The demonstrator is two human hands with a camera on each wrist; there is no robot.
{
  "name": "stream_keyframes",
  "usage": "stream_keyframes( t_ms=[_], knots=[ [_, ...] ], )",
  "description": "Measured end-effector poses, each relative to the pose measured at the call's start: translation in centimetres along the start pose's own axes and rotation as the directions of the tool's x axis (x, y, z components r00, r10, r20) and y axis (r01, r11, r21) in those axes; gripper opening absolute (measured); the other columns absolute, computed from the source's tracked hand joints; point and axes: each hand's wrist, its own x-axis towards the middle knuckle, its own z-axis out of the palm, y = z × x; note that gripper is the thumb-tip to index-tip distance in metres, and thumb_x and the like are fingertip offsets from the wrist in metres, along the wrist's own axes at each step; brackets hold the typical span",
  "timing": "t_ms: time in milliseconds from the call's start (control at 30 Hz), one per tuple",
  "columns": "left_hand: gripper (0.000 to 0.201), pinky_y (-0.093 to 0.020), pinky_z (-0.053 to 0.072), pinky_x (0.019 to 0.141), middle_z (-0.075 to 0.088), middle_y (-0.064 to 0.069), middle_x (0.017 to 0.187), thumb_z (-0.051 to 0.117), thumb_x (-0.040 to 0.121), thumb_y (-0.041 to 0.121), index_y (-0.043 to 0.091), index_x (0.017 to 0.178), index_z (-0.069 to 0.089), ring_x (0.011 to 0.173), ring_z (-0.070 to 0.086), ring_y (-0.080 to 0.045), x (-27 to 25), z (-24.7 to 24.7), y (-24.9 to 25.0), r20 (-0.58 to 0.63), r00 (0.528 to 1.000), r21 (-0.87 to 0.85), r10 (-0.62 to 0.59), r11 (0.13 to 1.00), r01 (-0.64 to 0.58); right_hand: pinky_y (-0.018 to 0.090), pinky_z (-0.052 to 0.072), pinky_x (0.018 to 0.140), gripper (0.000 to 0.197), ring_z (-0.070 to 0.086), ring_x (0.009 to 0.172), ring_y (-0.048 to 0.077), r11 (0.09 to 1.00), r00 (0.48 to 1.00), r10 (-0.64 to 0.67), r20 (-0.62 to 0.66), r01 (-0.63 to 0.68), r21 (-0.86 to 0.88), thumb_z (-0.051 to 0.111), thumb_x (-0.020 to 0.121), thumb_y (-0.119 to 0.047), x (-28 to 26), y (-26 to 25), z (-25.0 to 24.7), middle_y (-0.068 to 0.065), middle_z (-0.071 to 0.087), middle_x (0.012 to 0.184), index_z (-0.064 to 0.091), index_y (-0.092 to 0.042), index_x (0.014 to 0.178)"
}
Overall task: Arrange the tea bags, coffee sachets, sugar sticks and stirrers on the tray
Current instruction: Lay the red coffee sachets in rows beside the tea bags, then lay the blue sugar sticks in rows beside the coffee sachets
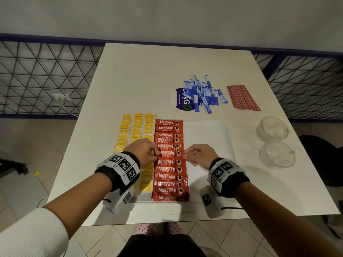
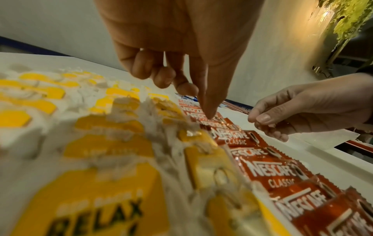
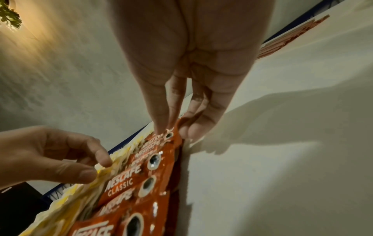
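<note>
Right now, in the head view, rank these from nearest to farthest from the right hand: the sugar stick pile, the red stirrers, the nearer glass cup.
1. Nearer glass cup: to the right of the right hand, at the table's right edge.
2. Sugar stick pile: beyond the hand, past the tray.
3. Red stirrers: farther back and right of the sugar.

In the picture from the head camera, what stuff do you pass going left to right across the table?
Yellow tea bags → red coffee sachets → bare part of the white tray → pink stirrers → glass cups.
</note>
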Motion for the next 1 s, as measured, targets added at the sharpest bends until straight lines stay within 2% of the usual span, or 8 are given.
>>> stream_keyframes(
  t_ms=[167, 367, 433, 600, 667, 733, 833, 1000],
  knots=[
    [0.016, -0.021, 0.039, 0.081, 0.045, 0.008, 0.087, 0.058, 0.090, 0.025, 0.020, 0.103, 0.065, 0.087, 0.046, -0.008, -0.1, -2.4, 0.5, 0.009, 1.000, 0.000, 0.011, 1.000, -0.011, 0.024, 0.049, 0.067, 0.007, 0.053, 0.058, 0.012, 1.000, 0.995, -0.013, -0.100, 0.011, -0.016, 0.068, 0.082, -0.014, -0.2, -2.1, -2.0, 0.002, 0.060, 0.068, 0.063, -0.011, 0.086],
    [0.020, -0.017, 0.031, 0.072, 0.059, 0.003, 0.102, 0.055, 0.092, 0.023, 0.014, 0.107, 0.066, 0.082, 0.045, -0.006, 0.7, -6.7, 2.1, -0.041, 0.992, -0.070, 0.121, 0.990, -0.123, 0.031, 0.052, 0.075, 0.008, 0.054, 0.060, 0.016, 0.998, 0.960, -0.068, -0.270, 0.068, -0.007, 0.069, 0.082, -0.015, -0.3, -5.6, -5.6, 0.004, 0.061, 0.070, 0.063, -0.010, 0.084],
    [0.021, -0.016, 0.032, 0.073, 0.062, 0.001, 0.107, 0.056, 0.092, 0.025, 0.014, 0.107, 0.065, 0.087, 0.047, -0.007, 1.4, -7.6, 2.5, -0.043, 0.990, -0.108, 0.137, 0.984, -0.141, 0.034, 0.053, 0.078, 0.009, 0.056, 0.063, 0.018, 0.998, 0.950, -0.063, -0.306, 0.066, 0.000, 0.068, 0.083, -0.015, -0.4, -6.0, -6.5, 0.006, 0.062, 0.073, 0.062, -0.010, 0.088],
    [0.019, -0.019, 0.035, 0.076, 0.060, 0.002, 0.102, 0.054, 0.092, 0.026, 0.018, 0.105, 0.064, 0.092, 0.051, -0.011, 2.8, -7.9, 3.6, 0.013, 0.987, -0.142, 0.159, 0.978, -0.156, 0.035, 0.051, 0.082, 0.019, 0.057, 0.074, 0.023, 1.000, 0.945, 0.025, -0.327, -0.019, 0.021, 0.068, 0.083, -0.021, 0.6, -5.6, -8.4, 0.004, 0.058, 0.077, 0.056, -0.013, 0.095],
    [0.016, -0.022, 0.040, 0.080, 0.059, 0.000, 0.104, 0.053, 0.092, 0.027, 0.021, 0.103, 0.063, 0.095, 0.053, -0.014, 3.7, -8.0, 4.2, 0.047, 0.987, -0.138, 0.155, 0.979, -0.147, 0.036, 0.050, 0.089, 0.033, 0.058, 0.089, 0.025, 0.996, 0.936, 0.093, -0.338, -0.086, 0.035, 0.071, 0.081, -0.024, 1.8, -5.1, -9.2, 0.005, 0.059, 0.087, 0.052, -0.014, 0.106],
    [0.016, -0.022, 0.040, 0.079, 0.057, 0.001, 0.101, 0.053, 0.092, 0.028, 0.022, 0.104, 0.063, 0.093, 0.052, -0.013, 4.9, -8.1, 4.9, 0.070, 0.988, -0.146, 0.140, 0.981, -0.128, 0.039, 0.045, 0.098, 0.055, 0.055, 0.107, 0.028, 0.990, 0.928, 0.137, -0.345, -0.144, 0.003, 0.072, 0.079, -0.029, 3.6, -4.7, -10.3, 0.011, 0.059, 0.112, 0.046, -0.013, 0.125],
    [0.012, -0.021, 0.038, 0.076, 0.056, 0.005, 0.099, 0.053, 0.092, 0.029, 0.027, 0.100, 0.061, 0.092, 0.053, -0.011, 7.2, -8.3, 6.1, 0.081, 0.992, -0.216, 0.097, 0.973, -0.078, 0.032, 0.036, 0.099, 0.074, 0.044, 0.127, 0.029, 0.979, 0.936, 0.154, -0.315, -0.188, -0.080, 0.069, 0.082, -0.031, 6.0, -4.7, -12.5, 0.014, 0.041, 0.141, 0.029, -0.011, 0.141],
    [0.008, -0.018, 0.038, 0.062, 0.057, 0.011, 0.084, 0.052, 0.093, 0.023, 0.027, 0.094, 0.058, 0.072, 0.053, -0.004, 11.7, -8.0, 8.2, 0.078, 0.997, -0.348, 0.013, 0.937, 0.015, 0.037, 0.029, 0.108, 0.091, 0.033, 0.136, 0.031, 0.977, 0.947, 0.190, -0.260, -0.208, -0.044, 0.070, 0.081, -0.031, 11.2, -4.3, -15.3, 0.015, 0.025, 0.152, 0.012, -0.009, 0.148]
  ],
)
